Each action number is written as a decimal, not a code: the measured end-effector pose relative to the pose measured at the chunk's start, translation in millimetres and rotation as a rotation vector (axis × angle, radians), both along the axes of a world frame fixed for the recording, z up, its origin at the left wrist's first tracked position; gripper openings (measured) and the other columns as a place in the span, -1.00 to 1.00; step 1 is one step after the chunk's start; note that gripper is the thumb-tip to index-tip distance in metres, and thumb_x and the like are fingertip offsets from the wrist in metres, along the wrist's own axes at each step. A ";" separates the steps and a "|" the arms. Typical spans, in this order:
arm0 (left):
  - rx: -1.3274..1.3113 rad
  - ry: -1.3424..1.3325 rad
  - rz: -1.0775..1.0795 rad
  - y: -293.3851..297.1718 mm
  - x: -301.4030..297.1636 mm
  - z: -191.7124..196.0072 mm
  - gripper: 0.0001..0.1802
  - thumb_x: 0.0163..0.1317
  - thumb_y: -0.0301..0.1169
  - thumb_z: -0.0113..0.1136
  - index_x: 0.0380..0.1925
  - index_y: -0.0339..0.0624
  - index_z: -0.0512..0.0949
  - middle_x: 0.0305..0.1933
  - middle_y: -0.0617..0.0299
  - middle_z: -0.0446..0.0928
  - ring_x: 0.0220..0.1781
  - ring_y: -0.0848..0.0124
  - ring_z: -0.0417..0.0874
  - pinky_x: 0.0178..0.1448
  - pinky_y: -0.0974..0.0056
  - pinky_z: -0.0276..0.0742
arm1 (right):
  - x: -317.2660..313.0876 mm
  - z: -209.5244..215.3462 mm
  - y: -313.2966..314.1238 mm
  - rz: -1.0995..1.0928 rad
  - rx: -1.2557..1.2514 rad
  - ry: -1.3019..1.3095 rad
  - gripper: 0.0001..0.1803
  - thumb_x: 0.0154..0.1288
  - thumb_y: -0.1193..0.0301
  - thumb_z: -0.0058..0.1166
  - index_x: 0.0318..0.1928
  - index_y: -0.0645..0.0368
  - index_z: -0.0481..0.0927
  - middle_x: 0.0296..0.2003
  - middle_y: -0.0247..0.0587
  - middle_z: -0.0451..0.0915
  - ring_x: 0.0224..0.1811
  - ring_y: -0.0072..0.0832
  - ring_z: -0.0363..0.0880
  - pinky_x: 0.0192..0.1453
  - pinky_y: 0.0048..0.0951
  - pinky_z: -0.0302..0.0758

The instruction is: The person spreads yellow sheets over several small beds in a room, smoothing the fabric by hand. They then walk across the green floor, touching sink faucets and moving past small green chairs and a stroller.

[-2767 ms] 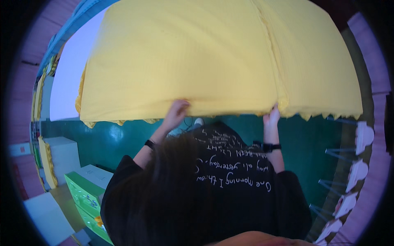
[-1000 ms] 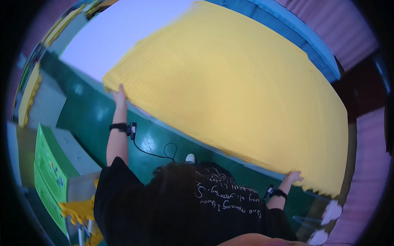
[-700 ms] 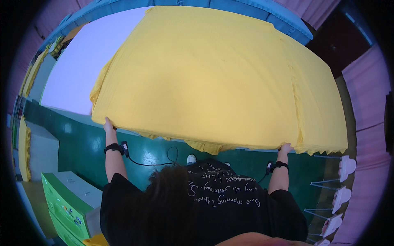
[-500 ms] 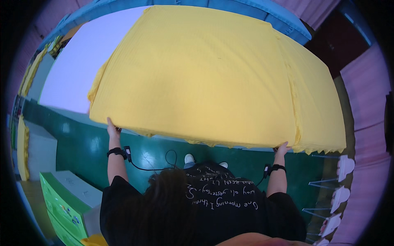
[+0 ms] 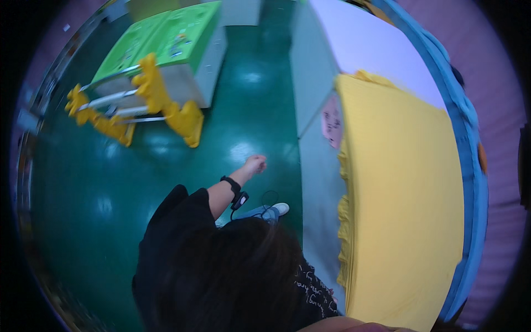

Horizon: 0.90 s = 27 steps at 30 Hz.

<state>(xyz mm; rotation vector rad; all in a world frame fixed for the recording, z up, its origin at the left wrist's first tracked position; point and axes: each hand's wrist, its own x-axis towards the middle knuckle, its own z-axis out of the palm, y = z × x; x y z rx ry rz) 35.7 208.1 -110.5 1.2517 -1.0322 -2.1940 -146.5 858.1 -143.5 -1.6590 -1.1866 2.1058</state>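
Observation:
My left hand hangs over the green floor with its fingers curled in; nothing shows in it. A black band with a small box and a cable is on that wrist. My right hand is out of sight beyond my black shirt. To my right stands a table under a fitted yellow cloth, its gathered hem hanging along the near side. My left hand is apart from this cloth. Past the cloth's far end, a bare white tabletop continues.
At the far left is a yellow-sided rack with white and metal bars, in front of green-topped cabinets. A pink sheet is on the table's side. Blue fabric runs behind the table, with a pink curtain beyond.
Both hands have left the yellow cloth's edge. My view has swung left, so the table now lies on my right. My right hand has gone out of sight; the left is curled over the floor.

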 end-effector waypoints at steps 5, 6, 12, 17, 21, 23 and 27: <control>0.057 -0.201 0.301 27.6 74.8 -67.8 -0.89 0.12 -0.48 0.05 -0.32 -0.08 0.45 -0.56 0.33 0.37 -0.49 0.48 0.48 -0.46 0.36 0.41 | -112.3 -118.0 -53.3 0.810 -0.300 -0.137 -0.82 0.12 0.27 -0.16 -0.34 0.10 0.32 -0.47 -0.33 0.45 -0.41 -0.40 0.47 -0.36 -0.39 0.41; 0.083 -0.221 0.408 33.5 95.4 -74.7 -0.89 0.11 -0.48 0.06 -0.33 -0.07 0.45 -0.57 0.34 0.37 -0.50 0.48 0.48 -0.48 0.36 0.40 | -128.1 -121.0 -83.7 0.848 -0.309 -0.155 -0.82 0.12 0.27 -0.16 -0.34 0.10 0.32 -0.47 -0.33 0.45 -0.41 -0.40 0.47 -0.36 -0.39 0.41; 0.195 -0.276 1.039 99.5 239.3 -115.5 -0.72 0.01 -0.56 0.10 -0.23 -0.08 0.39 -0.48 0.32 0.42 -0.46 0.47 0.46 -0.47 0.35 0.38 | -158.3 -126.6 -291.6 1.564 -0.246 -0.305 -0.73 0.22 0.25 -0.21 -0.15 0.13 0.33 -0.28 -0.30 0.41 -0.31 -0.40 0.42 -0.26 -0.37 0.40; 0.277 -0.169 1.195 118.0 307.9 -118.1 -0.74 0.02 -0.56 0.11 -0.24 -0.10 0.40 -0.53 0.29 0.41 -0.55 0.47 0.44 -0.54 0.37 0.35 | -123.0 -106.9 -426.2 1.821 -0.182 -0.186 -0.75 0.22 0.26 -0.20 -0.18 0.12 0.32 -0.30 -0.32 0.41 -0.29 -0.41 0.41 -0.23 -0.36 0.39; 0.263 -0.126 1.246 97.8 348.4 -112.9 -0.77 0.03 -0.55 0.10 -0.27 -0.09 0.41 -0.53 0.29 0.41 -0.55 0.47 0.44 -0.55 0.36 0.36 | -63.8 -92.3 -520.0 1.961 -0.156 -0.175 -0.78 0.21 0.25 -0.18 -0.21 0.10 0.34 -0.32 -0.33 0.43 -0.29 -0.43 0.42 -0.23 -0.36 0.42; 0.182 -0.133 1.230 83.8 368.4 -108.8 -0.78 0.04 -0.52 0.11 -0.27 -0.08 0.41 -0.51 0.30 0.41 -0.51 0.47 0.45 -0.53 0.36 0.37 | -40.6 -96.3 -556.5 2.045 -0.130 -0.240 -0.78 0.20 0.25 -0.16 -0.20 0.09 0.34 -0.31 -0.33 0.43 -0.28 -0.43 0.42 -0.23 -0.35 0.43; 0.120 -0.155 1.225 51.5 386.9 -92.2 -0.80 0.05 -0.49 0.11 -0.28 -0.06 0.41 -0.47 0.32 0.40 -0.46 0.48 0.44 -0.50 0.36 0.37 | -3.1 -87.5 -628.9 2.158 -0.250 -0.236 -0.79 0.19 0.26 -0.15 -0.21 0.05 0.37 -0.36 -0.36 0.44 -0.35 -0.46 0.45 -0.28 -0.31 0.43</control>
